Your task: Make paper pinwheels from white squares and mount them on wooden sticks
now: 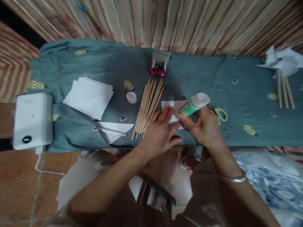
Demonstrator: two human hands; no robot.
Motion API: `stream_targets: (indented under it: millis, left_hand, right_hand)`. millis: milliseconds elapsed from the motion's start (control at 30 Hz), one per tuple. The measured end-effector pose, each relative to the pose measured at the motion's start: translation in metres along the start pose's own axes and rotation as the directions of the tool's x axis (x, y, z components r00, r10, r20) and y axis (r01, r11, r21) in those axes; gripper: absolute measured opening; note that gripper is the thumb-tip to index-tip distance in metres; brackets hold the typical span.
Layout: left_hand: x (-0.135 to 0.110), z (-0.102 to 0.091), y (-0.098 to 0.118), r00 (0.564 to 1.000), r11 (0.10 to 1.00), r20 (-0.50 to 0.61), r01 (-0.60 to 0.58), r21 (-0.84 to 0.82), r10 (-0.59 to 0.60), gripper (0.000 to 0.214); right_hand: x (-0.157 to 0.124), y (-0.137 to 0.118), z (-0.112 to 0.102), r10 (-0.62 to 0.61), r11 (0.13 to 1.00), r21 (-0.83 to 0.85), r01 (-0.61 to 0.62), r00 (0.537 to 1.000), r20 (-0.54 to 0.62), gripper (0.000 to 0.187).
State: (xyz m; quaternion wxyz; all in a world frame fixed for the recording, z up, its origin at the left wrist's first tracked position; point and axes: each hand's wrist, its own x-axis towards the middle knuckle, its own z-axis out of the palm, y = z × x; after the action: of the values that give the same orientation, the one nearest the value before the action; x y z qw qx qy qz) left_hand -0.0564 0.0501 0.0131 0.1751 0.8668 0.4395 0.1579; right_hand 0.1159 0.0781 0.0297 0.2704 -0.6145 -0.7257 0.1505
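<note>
A small piece of white paper [167,103] lies on the cloth in front of me. My left hand [161,130] rests on it with fingers stretched out and the thumb apart. My right hand [204,126] is closed around a green and white glue stick [190,106], tilted with its lower end at the paper. Whether the glue tip touches the paper is hidden. Just left of my left hand lies a bundle of several thin wooden sticks [148,107]. Green-handled scissors [222,116] lie partly hidden behind my right hand. A round white cap [131,97] lies left of the sticks.
A stack of white paper [91,96] and a pencil [112,130] on a paper triangle [126,126] lie left. An open red box [158,72] stands at the back, a white device [33,121] far left. Paper pinwheels [282,61] on sticks lie far right.
</note>
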Motion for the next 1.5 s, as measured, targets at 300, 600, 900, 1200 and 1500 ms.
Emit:
stream_targets:
  millis: [300, 600, 900, 1200, 1500]
  left_hand:
    - [0.0, -0.001, 0.001, 1.0, 1.0, 0.004, 0.002, -0.004, -0.002, 0.055]
    - [0.0, -0.003, 0.002, 1.0, 1.0, 0.004, 0.009, -0.024, -0.008, 0.047]
    - [0.001, -0.003, 0.001, 1.0, 1.0, 0.017, 0.011, -0.01, -0.011, 0.049]
    - [0.0, -0.002, 0.001, 1.0, 1.0, 0.007, 0.004, -0.007, -0.004, 0.054]
    - [-0.001, -0.002, 0.001, 1.0, 1.0, -0.002, 0.009, -0.021, -0.009, 0.051]
  right_hand:
    - [0.004, 0.0, 0.001, 0.026, 1.0, 0.008, -0.025, 0.999, -0.027, 0.042]
    - [0.007, -0.009, 0.003, 0.021, 0.999, 0.047, -0.022, 1.0, 0.014, 0.04]
    - [0.002, -0.007, 0.002, 0.022, 0.999, 0.043, -0.023, 1.0, 0.018, 0.039]
    - [0.003, -0.001, 0.0, 0.046, 0.998, 0.037, -0.045, 0.999, -0.018, 0.036]
    - [0.007, -0.006, 0.004, 0.025, 0.997, 0.067, -0.024, 1.0, -0.007, 0.038]
